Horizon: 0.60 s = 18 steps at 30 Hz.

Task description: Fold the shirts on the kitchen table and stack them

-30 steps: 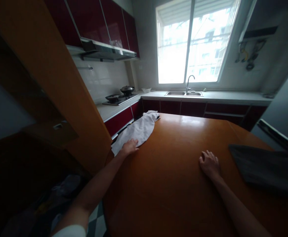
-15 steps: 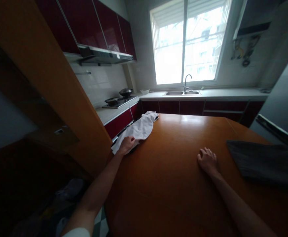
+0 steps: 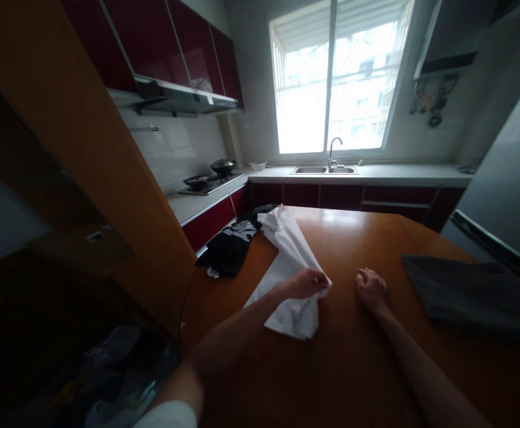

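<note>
A white garment [image 3: 289, 261] lies stretched across the orange wooden table [image 3: 340, 356], reaching from the far left edge toward the middle. My left hand [image 3: 305, 282] is closed on a bunch of its fabric near the table's centre. Just to the right, my right hand [image 3: 372, 289] rests on the tabletop with fingers loosely curled, holding nothing, a short gap away from the white garment. A black garment [image 3: 230, 248] lies at the table's left edge, where the white one had covered it.
A dark grey folded cloth [image 3: 469, 291] lies on the table's right side. An orange cabinet panel [image 3: 90, 154] stands close on the left. Beyond the table are red kitchen cabinets, a stove with pans [image 3: 208, 178], a sink [image 3: 324, 170] under a window, and clutter on the floor at lower left.
My left hand gripped the white garment at the table's left edge and dragged it right toward the centre, uncovering the black garment. My right hand stayed in place.
</note>
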{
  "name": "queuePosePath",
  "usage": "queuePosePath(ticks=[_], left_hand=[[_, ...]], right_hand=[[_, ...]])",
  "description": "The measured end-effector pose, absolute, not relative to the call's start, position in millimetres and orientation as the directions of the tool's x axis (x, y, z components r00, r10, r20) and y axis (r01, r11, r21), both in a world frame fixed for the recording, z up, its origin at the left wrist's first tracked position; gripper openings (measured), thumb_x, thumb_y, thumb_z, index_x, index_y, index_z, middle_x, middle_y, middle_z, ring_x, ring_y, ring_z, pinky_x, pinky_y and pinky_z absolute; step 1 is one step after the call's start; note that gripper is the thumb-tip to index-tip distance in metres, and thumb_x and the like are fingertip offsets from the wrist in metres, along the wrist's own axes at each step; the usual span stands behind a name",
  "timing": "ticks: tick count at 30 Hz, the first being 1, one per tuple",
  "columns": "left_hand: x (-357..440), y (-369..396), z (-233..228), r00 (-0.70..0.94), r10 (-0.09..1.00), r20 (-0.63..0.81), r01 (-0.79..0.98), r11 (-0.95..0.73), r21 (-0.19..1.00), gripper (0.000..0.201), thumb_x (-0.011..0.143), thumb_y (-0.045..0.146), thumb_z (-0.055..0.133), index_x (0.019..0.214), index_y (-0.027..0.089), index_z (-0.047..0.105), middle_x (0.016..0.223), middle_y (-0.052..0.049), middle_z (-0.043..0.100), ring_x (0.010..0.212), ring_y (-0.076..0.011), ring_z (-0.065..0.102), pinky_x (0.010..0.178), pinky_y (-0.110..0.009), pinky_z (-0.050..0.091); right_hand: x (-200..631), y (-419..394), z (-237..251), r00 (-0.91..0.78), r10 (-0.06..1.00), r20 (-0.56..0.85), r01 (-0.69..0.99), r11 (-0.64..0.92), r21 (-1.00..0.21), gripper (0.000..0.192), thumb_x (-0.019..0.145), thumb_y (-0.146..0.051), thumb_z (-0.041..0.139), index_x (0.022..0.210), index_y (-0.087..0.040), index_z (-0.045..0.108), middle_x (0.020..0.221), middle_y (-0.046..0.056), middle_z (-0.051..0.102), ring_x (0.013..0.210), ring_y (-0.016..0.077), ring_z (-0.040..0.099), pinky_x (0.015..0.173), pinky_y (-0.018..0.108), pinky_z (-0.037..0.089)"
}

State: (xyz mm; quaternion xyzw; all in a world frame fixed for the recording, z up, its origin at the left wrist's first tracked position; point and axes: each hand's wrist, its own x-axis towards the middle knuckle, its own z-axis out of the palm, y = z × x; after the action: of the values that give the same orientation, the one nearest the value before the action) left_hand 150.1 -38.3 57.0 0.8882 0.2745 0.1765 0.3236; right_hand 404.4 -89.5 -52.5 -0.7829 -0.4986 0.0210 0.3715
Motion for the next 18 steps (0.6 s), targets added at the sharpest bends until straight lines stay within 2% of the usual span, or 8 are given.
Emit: queuePosePath(ticks=[2, 3, 5, 7, 9, 13, 16, 18], left_hand=[[153.2, -48.8, 41.6, 0.875, 0.481, 0.051, 0.299, -0.621, 0.725, 0.021, 0.090, 0.032, 0.066, 0.087, 0.014, 0.076, 0.071, -0.001, 0.071, 0.062, -0.0129, 0.064, 0.062, -0.021, 0.049], [150.6, -48.7, 36.6, 0.872, 0.484, 0.067, 0.286, -0.616, 0.734, 0.022, 0.092, 0.033, 0.064, 0.091, 0.014, 0.077, 0.076, -0.003, 0.073, 0.066, -0.0138, 0.066, 0.065, -0.022, 0.051], [140.2, -40.3, 29.3, 0.783, 0.592, 0.191, 0.314, -0.641, 0.701, 0.024, 0.095, 0.030, 0.058, 0.103, 0.015, 0.076, 0.094, -0.008, 0.076, 0.083, -0.0180, 0.070, 0.080, -0.028, 0.055], [127.2, -27.8, 21.0, 0.631, 0.696, 0.342, 0.413, -0.675, 0.612, 0.027, 0.094, 0.026, 0.059, 0.115, 0.016, 0.073, 0.117, -0.012, 0.071, 0.109, -0.0243, 0.066, 0.100, -0.038, 0.050], [116.2, -18.4, 9.1, 0.579, 0.715, 0.392, 0.478, -0.687, 0.547, 0.036, 0.092, 0.026, 0.061, 0.127, 0.019, 0.068, 0.137, -0.014, 0.062, 0.129, -0.0289, 0.056, 0.112, -0.045, 0.042], [108.1, -15.2, -15.4, 0.608, 0.706, 0.364, 0.464, -0.688, 0.558, 0.045, 0.094, 0.033, 0.058, 0.137, 0.020, 0.061, 0.148, -0.015, 0.052, 0.138, -0.0305, 0.048, 0.116, -0.048, 0.039], [110.9, -16.5, -21.1, 0.570, 0.730, 0.377, 0.416, -0.653, 0.633, 0.046, 0.095, 0.033, 0.054, 0.137, 0.017, 0.060, 0.144, -0.015, 0.057, 0.138, -0.0294, 0.049, 0.117, -0.048, 0.038], [112.6, -16.0, -18.9, 0.527, 0.748, 0.403, 0.368, -0.628, 0.685, 0.043, 0.093, 0.030, 0.054, 0.133, 0.017, 0.062, 0.139, -0.014, 0.061, 0.133, -0.0283, 0.054, 0.115, -0.047, 0.040]], right_hand=[[409.9, -88.7, -54.1, 0.545, 0.763, 0.346, 0.674, -0.153, -0.723, 0.046, 0.089, -0.037, 0.041, 0.113, -0.015, 0.073, 0.122, 0.015, 0.071, 0.118, 0.0299, 0.062, 0.105, 0.043, 0.043], [411.8, -88.7, -54.6, 0.563, 0.751, 0.345, 0.629, -0.118, -0.768, 0.047, 0.089, -0.038, 0.041, 0.112, -0.015, 0.074, 0.118, 0.015, 0.072, 0.113, 0.0295, 0.065, 0.102, 0.042, 0.046], [413.0, -89.1, -54.2, 0.589, 0.734, 0.337, 0.560, -0.071, -0.825, 0.047, 0.089, -0.041, 0.041, 0.111, -0.014, 0.074, 0.114, 0.016, 0.074, 0.107, 0.0293, 0.067, 0.097, 0.042, 0.050], [411.1, -89.7, -51.7, 0.598, 0.723, 0.346, 0.531, -0.033, -0.847, 0.047, 0.089, -0.043, 0.045, 0.110, -0.013, 0.074, 0.112, 0.016, 0.074, 0.104, 0.0295, 0.068, 0.096, 0.043, 0.051], [406.5, -90.4, -47.5, 0.567, 0.723, 0.395, 0.537, 0.038, -0.843, 0.045, 0.088, -0.044, 0.049, 0.109, -0.014, 0.074, 0.112, 0.016, 0.074, 0.104, 0.0294, 0.068, 0.097, 0.045, 0.051], [388.6, -94.6, -37.5, 0.297, 0.801, 0.520, 0.599, 0.268, -0.755, 0.041, 0.090, -0.042, 0.053, 0.116, -0.018, 0.074, 0.128, 0.014, 0.068, 0.121, 0.0283, 0.062, 0.108, 0.048, 0.045], [369.6, -101.1, -29.0, -0.003, 0.874, 0.486, 0.603, 0.389, -0.696, 0.039, 0.091, -0.037, 0.057, 0.124, -0.022, 0.071, 0.136, 0.012, 0.064, 0.129, 0.0276, 0.057, 0.111, 0.048, 0.043], [357.9, -105.8, -20.8, -0.119, 0.889, 0.442, 0.620, 0.415, -0.666, 0.035, 0.090, -0.034, 0.059, 0.120, -0.023, 0.073, 0.128, 0.010, 0.069, 0.125, 0.0279, 0.060, 0.109, 0.047, 0.045]])
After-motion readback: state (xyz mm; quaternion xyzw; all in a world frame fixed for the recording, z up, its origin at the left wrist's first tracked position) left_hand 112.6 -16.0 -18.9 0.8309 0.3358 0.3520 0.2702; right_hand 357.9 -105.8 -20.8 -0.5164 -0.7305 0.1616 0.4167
